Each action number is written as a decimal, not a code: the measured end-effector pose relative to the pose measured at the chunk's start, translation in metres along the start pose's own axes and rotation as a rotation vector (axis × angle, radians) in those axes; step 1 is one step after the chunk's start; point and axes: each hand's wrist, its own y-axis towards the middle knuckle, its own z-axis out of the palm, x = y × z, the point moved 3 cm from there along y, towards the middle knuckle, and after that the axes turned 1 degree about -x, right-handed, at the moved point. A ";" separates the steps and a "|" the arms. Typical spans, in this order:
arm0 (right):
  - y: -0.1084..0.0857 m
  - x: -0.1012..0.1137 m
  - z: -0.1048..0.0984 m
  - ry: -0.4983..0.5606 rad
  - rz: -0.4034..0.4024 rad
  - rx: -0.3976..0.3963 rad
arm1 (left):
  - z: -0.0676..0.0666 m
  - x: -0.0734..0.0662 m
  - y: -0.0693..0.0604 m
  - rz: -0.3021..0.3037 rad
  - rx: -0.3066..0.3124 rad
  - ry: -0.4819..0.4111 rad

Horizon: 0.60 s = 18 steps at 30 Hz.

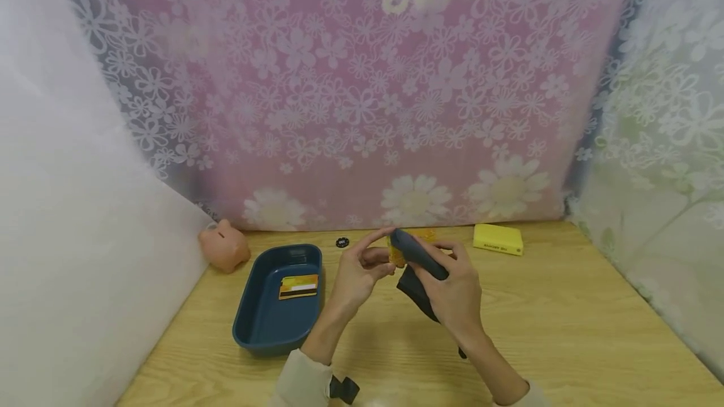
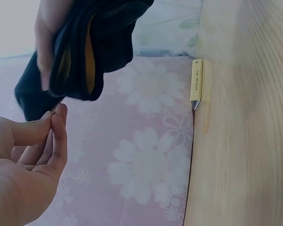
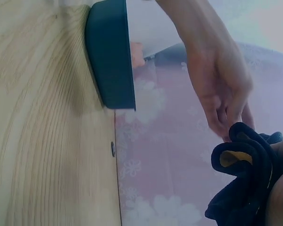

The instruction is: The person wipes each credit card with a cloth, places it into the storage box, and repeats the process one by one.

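Note:
My right hand [image 1: 455, 297] grips a dark navy, soft folding wallet [image 1: 421, 255], raised above the table. Its folds gape, and orange-yellow shows inside them in both wrist views. At the wallet's left edge is a gold patterned card [image 1: 397, 256], partly covered by the wallet and fingers. My left hand [image 1: 353, 278] pinches the card's edge between thumb and fingertips; in the left wrist view the left hand [image 2: 30, 155] shows only a thin edge of it. The right wrist view shows the wallet [image 3: 247, 174] bunched, with the left hand [image 3: 221, 84] reaching its far side.
A dark blue tray [image 1: 243, 325] on the left holds gold cards [image 1: 298, 286]. Behind it stands a pink piggy bank [image 1: 224, 247]. A black poker chip [image 1: 342, 242] and a yellow book-shaped box [image 1: 498, 239] lie near the back edge. Something orange [image 1: 427, 234] shows behind the wallet.

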 end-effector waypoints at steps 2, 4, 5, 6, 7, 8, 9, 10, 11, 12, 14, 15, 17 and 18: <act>0.003 -0.004 -0.003 -0.010 0.003 -0.013 | -0.002 0.001 0.001 -0.005 -0.008 -0.008; 0.004 -0.009 -0.007 -0.014 0.015 -0.026 | -0.004 0.001 0.001 -0.013 -0.012 -0.027; 0.005 -0.010 -0.008 -0.014 0.016 -0.034 | -0.005 0.002 0.001 -0.020 -0.016 -0.032; 0.006 -0.012 -0.010 -0.015 0.019 -0.040 | -0.006 0.002 0.001 -0.026 -0.019 -0.039; 0.006 -0.014 -0.011 -0.016 0.024 -0.045 | -0.008 0.002 0.001 -0.037 -0.023 -0.045; 0.007 -0.016 -0.013 -0.018 0.032 -0.049 | -0.009 0.002 0.001 -0.046 -0.028 -0.047; 0.007 -0.018 -0.014 -0.021 0.041 -0.052 | -0.011 0.001 0.000 -0.058 -0.031 -0.049; 0.007 -0.021 -0.017 -0.025 0.051 -0.055 | -0.012 0.002 0.000 -0.068 -0.033 -0.048; 0.008 -0.023 -0.019 -0.027 0.060 -0.059 | -0.012 0.002 -0.001 -0.072 -0.033 -0.041; 0.008 -0.026 -0.022 -0.032 0.072 -0.064 | -0.013 0.002 -0.001 -0.068 -0.032 -0.033; 0.010 -0.030 -0.027 -0.035 0.094 -0.072 | -0.015 0.002 -0.001 -0.064 -0.032 -0.011; 0.010 -0.033 -0.030 -0.038 0.104 -0.077 | -0.017 0.002 -0.001 -0.060 -0.030 -0.003; 0.011 -0.037 -0.036 -0.039 0.128 -0.084 | -0.019 0.002 -0.001 -0.054 -0.028 0.010; 0.011 -0.039 -0.039 -0.040 0.142 -0.084 | -0.020 0.003 -0.001 -0.056 -0.029 0.011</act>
